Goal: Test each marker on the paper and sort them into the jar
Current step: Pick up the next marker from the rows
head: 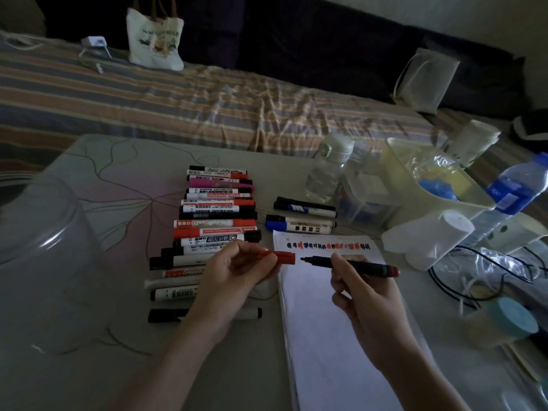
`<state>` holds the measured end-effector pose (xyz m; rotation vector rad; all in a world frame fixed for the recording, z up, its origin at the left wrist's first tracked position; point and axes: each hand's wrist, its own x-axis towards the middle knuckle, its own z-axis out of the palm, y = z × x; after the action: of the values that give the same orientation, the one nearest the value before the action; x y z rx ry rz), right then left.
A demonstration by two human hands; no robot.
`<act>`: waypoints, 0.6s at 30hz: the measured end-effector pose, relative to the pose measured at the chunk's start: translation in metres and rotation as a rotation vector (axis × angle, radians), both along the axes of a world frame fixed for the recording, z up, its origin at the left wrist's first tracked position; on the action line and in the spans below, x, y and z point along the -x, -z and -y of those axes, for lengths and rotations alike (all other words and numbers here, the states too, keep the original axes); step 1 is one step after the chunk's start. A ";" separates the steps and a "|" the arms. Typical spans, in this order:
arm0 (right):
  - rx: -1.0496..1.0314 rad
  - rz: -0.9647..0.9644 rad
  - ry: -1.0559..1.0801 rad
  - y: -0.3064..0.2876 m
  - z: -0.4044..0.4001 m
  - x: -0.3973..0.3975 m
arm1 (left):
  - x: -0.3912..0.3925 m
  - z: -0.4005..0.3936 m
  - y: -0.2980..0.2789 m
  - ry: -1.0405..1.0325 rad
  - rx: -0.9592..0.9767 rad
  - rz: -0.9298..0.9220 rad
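My right hand [360, 287] grips an uncapped dark marker [354, 264] with a red end, its tip pointing left over the top of the white paper [329, 336]. My left hand [234, 274] pinches its red cap [280, 258], a small gap from the tip. A line of red and dark test scribbles [326, 245] runs along the paper's top edge. Several markers [213, 226] lie in a row left of the paper. Three more markers [302, 216] lie just beyond the paper. A clear jar [38, 232] stands at the far left of the table.
A water bottle [329, 170], a clear box [367, 197] and a pale bin [427, 185] crowd the right of the table, with a blue-labelled bottle [516, 191], white rolls [430, 238], cables [474, 280] and a teal-lidded jar [510, 321]. A striped bed [207, 96] lies beyond.
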<state>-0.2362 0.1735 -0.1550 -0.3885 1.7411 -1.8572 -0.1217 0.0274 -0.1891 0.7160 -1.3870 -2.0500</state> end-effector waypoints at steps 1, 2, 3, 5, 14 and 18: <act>0.001 0.000 -0.002 -0.001 0.001 0.000 | 0.000 0.000 0.000 0.008 0.003 -0.006; 0.000 0.001 -0.008 -0.002 0.001 -0.001 | 0.000 -0.001 0.001 0.013 0.013 -0.008; -0.003 0.002 -0.013 -0.002 0.001 -0.002 | 0.000 -0.002 0.001 0.017 0.032 -0.005; -0.015 0.004 -0.027 0.000 0.002 -0.004 | -0.001 -0.003 0.001 0.031 0.064 0.001; 0.025 0.093 -0.115 0.001 0.008 -0.011 | -0.002 -0.002 0.000 0.134 0.134 -0.050; 0.042 0.126 -0.065 0.004 0.010 -0.013 | -0.002 -0.002 0.000 0.143 0.176 -0.045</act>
<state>-0.2237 0.1631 -0.1590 -0.3338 1.5898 -1.8340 -0.1200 0.0299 -0.1895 0.5055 -1.6093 -2.0063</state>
